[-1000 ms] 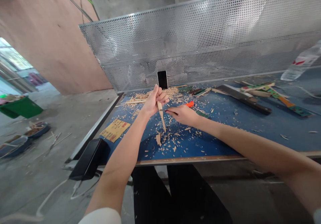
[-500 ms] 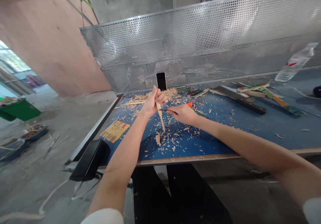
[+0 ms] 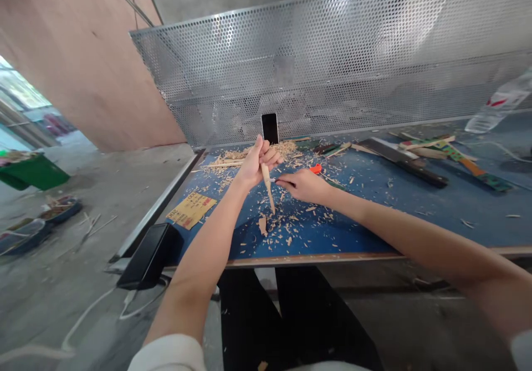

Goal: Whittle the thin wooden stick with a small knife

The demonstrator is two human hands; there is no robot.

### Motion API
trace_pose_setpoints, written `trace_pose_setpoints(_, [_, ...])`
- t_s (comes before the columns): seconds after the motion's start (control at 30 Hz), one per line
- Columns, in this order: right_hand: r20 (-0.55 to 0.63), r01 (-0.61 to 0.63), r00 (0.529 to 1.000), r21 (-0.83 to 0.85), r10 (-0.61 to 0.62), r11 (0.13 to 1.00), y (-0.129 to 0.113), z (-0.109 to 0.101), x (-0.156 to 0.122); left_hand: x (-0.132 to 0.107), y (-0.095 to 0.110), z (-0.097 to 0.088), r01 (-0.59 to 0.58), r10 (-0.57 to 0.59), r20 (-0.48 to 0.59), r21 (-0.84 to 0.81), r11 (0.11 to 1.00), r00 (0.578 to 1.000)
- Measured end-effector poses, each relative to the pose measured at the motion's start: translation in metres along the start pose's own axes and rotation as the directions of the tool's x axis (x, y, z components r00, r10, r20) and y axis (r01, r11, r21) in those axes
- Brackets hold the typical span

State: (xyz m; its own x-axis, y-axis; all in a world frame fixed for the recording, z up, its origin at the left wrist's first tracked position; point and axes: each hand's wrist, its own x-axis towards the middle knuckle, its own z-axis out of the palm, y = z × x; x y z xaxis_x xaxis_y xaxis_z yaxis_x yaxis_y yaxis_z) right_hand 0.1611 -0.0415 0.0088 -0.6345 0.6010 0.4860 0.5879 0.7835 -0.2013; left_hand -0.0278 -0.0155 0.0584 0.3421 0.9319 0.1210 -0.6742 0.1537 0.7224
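Observation:
My left hand (image 3: 257,163) is closed round the top of a pale wooden stick (image 3: 269,192) that points down to the blue tabletop (image 3: 374,205). My right hand (image 3: 305,185) grips a knife with an orange handle (image 3: 316,169); its blade lies against the stick just below my left fingers. Wood shavings (image 3: 286,227) are scattered on the table under and around both hands.
A phone (image 3: 270,128) leans upright against the perforated metal screen (image 3: 332,66) at the back. A dark cleaver (image 3: 405,163), coloured wooden strips (image 3: 453,158) and a plastic bottle (image 3: 499,108) lie to the right. A yellow card (image 3: 191,210) and a black box (image 3: 147,257) are at the left edge.
Both hands stay on the stick and the knife at the same spot; the view has shifted slightly.

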Motion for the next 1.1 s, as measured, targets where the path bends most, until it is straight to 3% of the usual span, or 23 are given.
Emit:
trace_pose_setpoints(0.23, [0.148, 0.169, 0.978, -0.145, -0.147, 0.975, 0.0, -0.009, -0.006, -0.001, 0.001, 0.003, -0.02, 0.02, 0.054, 0.012, 1.0, 0.998])
trace_pose_setpoints(0.4, [-0.107, 0.04, 0.993, -0.126, -0.054, 0.991, 0.004, -0.003, -0.003, 0.001, 0.0, 0.004, -0.016, 0.015, 0.041, 0.017, 1.0, 0.999])
trace_pose_setpoints(0.57, [-0.127, 0.013, 0.991, -0.141, -0.031, 0.99, 0.0, 0.009, 0.0, 0.001, -0.001, 0.006, -0.021, 0.016, 0.078, 0.053, 0.998, 0.997])
trace_pose_setpoints(0.73, [-0.055, -0.011, 0.998, -0.073, 0.007, 0.997, -0.005, 0.008, -0.002, -0.002, 0.0, 0.005, -0.027, 0.023, 0.094, 0.047, 0.999, 0.995])
trace_pose_setpoints(0.93, [0.021, -0.029, 0.999, -0.152, 0.033, 0.988, -0.01, -0.007, -0.003, -0.003, -0.001, 0.012, 0.046, -0.047, 0.032, 0.025, 0.999, 0.998])
trace_pose_setpoints(1.1, [0.148, 0.095, 0.987, -0.204, -0.065, 0.974, -0.011, -0.005, -0.009, -0.002, 0.0, 0.006, -0.017, 0.017, 0.034, 0.015, 1.0, 0.999])
